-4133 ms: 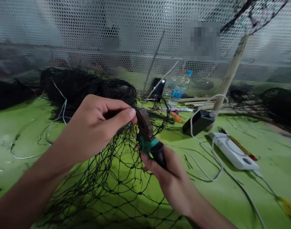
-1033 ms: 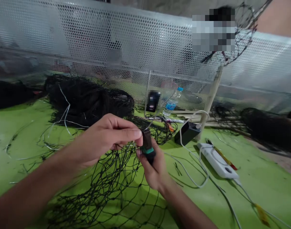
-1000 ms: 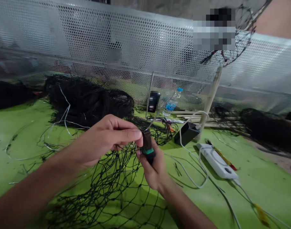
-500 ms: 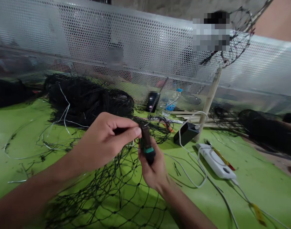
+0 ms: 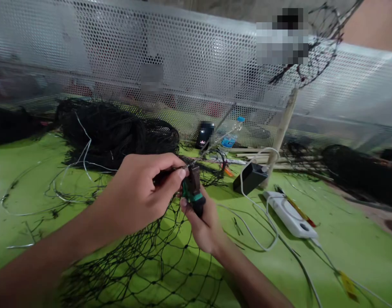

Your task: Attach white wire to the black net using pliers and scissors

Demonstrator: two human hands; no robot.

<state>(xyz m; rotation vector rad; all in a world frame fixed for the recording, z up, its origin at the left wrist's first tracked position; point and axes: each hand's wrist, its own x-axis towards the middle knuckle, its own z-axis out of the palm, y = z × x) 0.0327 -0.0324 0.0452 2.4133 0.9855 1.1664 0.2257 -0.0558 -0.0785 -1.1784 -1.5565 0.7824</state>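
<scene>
One pair of pliers (image 5: 195, 187), one bottle (image 5: 229, 140), one phone (image 5: 202, 136), one black box (image 5: 252, 177)

You get dim, uneven light: glare streaks the panel (image 5: 353, 72) at right, the net heap (image 5: 109, 128) sinks toward black, and shadow darkens the bench (image 5: 366, 256) beneath your hands (image 5: 144, 188). The corners look smeared and stretched; pixel blocks (image 5: 282, 42) mask patches above.

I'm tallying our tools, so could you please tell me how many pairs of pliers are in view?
1: the green-and-black pliers, held in the right hand, their dark head right beside the left hand. Others could be hidden behind the black heap.
</scene>
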